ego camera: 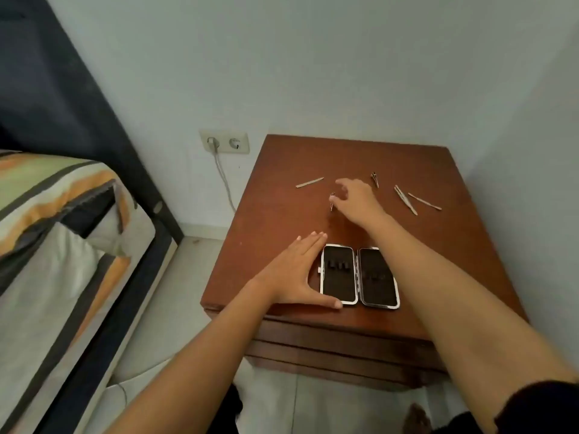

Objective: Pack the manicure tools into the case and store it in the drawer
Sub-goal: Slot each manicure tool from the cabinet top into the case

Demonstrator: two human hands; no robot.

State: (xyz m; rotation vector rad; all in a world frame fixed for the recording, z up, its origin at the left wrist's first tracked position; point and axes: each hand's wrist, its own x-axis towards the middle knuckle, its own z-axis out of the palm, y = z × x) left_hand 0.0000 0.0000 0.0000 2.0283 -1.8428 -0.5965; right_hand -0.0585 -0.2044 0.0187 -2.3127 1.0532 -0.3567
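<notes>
While the manicure case [360,277] lies open and apparently unfilled, a person readies the first tool on a wooden nightstand [282,214].
At near left, the left hand [297,270] presses flat, fingers straight, against the case's side; beyond it lie a file [309,182] and a small tool [332,200] at the right hand's [357,198] fingertips, grip unclear; three more tools [405,200] wait far right. A hasty snatch could flick it floorward.

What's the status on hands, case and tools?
Left hand flat against the case. Right hand at a small tool, grip unclear. Case open, empty; four other tools loose behind. Nothing in the way.
</notes>
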